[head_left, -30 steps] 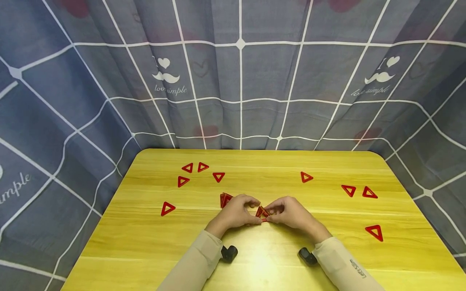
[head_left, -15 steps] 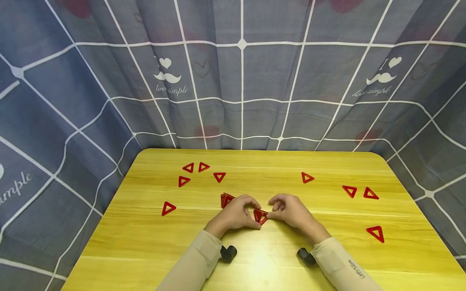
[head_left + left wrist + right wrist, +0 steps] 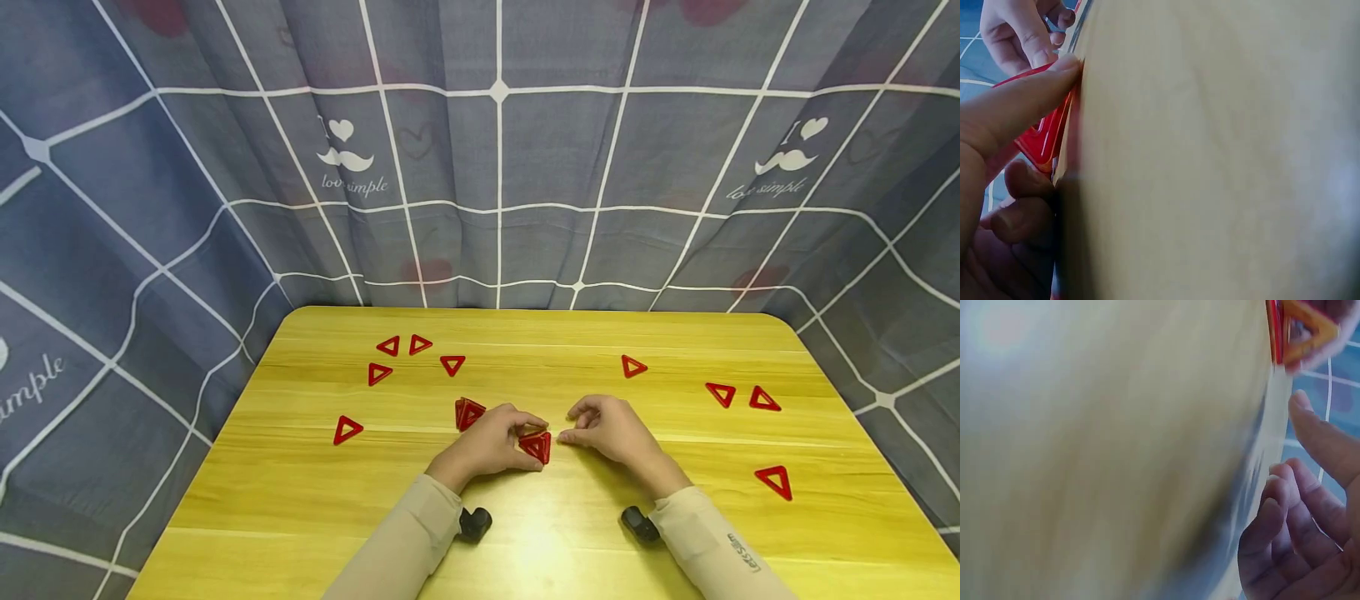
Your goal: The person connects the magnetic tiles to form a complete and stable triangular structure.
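Observation:
In the head view, my left hand (image 3: pixel 491 443) holds a small pyramid of red triangular frames (image 3: pixel 536 447) between thumb and fingers, low over the table. The left wrist view has the thumb lying along one red triangle (image 3: pixel 1044 140) of it. My right hand (image 3: pixel 611 429) is just to the right of the pyramid, apart from it, its fingers loosely bent around nothing. That gap also shows in the right wrist view, with an orange-looking triangle side (image 3: pixel 1304 331) above the right thumb. Behind the left hand sits another cluster of red triangles (image 3: pixel 469 413), partly hidden by it.
Several loose red triangles lie flat at the back left, one (image 3: pixel 347 430) nearer at the left. On the right lie more, one (image 3: pixel 633 367) towards the back and one (image 3: pixel 776 482) nearer the front. A grey checked curtain (image 3: pixel 540 167) surrounds the yellow wooden table (image 3: pixel 300 517).
My right hand has let go of the red pyramid and moved a little to the right. The pyramid has turned in my left hand, which still holds it.

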Tool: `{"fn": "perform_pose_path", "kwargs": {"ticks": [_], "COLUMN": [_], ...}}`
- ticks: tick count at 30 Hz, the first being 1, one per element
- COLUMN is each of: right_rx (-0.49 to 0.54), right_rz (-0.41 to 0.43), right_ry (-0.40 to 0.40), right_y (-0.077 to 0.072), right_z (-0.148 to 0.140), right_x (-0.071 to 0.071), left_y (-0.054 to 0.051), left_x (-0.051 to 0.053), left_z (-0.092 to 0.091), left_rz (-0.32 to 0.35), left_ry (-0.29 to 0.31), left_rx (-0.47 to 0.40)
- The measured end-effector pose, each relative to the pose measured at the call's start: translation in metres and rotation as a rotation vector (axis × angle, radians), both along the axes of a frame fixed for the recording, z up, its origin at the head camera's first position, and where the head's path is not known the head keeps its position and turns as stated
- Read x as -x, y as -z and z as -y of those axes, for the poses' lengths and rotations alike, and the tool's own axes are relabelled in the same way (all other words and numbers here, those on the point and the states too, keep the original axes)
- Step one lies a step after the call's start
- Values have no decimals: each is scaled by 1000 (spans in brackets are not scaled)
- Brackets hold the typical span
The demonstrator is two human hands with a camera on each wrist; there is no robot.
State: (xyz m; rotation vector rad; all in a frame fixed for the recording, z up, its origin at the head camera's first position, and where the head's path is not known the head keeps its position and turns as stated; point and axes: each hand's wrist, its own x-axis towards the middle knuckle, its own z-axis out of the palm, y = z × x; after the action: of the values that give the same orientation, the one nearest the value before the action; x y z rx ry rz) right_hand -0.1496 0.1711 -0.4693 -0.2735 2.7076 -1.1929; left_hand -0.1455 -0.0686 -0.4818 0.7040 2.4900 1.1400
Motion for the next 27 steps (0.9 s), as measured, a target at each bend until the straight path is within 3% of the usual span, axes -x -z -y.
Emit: {"fn": "perform_pose_path", "kwargs": {"ticks": [10,18,27], "right_rx": [-102,-103,-138], "right_rz": [-20,-119,-67], "right_ry": [126,199,214], "right_y": [-11,-10,-7], "right_z": [-42,-67,-75], "right_x": [18,42,60], "left_y": [1,3,3], "left_x": [1,2,1], "left_z": [0,-1,1], "left_rz": [21,34,55], "left_ry": [-33,-22,-29], "left_rx": [-17,-36,-62]}}
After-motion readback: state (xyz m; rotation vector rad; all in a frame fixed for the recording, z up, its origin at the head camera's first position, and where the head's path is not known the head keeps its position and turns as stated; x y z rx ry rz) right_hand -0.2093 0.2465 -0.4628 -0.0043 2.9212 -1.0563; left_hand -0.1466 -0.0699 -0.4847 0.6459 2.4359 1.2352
